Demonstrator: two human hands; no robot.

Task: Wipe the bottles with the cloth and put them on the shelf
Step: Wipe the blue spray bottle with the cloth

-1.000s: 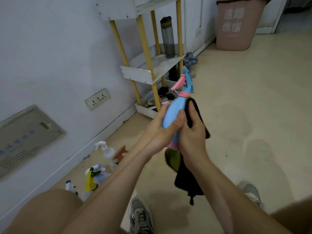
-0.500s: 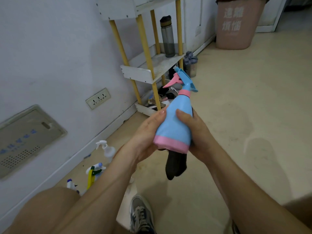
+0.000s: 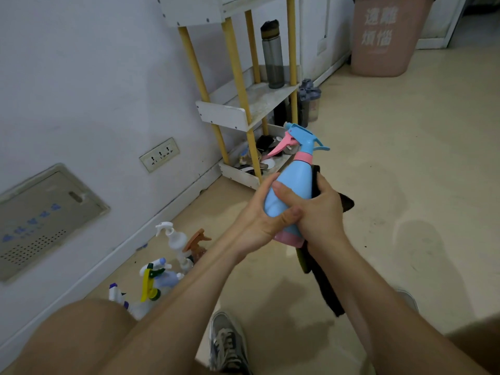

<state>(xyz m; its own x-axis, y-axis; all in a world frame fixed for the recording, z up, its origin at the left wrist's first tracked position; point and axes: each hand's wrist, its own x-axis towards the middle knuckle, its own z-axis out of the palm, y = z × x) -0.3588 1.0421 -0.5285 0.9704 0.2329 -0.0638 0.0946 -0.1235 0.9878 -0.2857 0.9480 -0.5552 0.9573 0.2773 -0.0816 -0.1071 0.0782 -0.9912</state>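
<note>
I hold a blue spray bottle with a pink collar, trigger and base upright in front of me. My left hand grips its lower body from the left. My right hand wraps the bottle from the right with a dark cloth pressed against it; the cloth hangs down below my wrist. The yellow-legged white shelf stands against the wall beyond, with a tall grey bottle on its middle level.
Several spray bottles stand on the floor by the wall at lower left. A pink bin sits at the far right. Small clutter fills the shelf's bottom tray. My shoe is below.
The bottle has turned in my hands, and my right hand with the cloth slid from under its base up along its right side. More cloth now hangs below.
</note>
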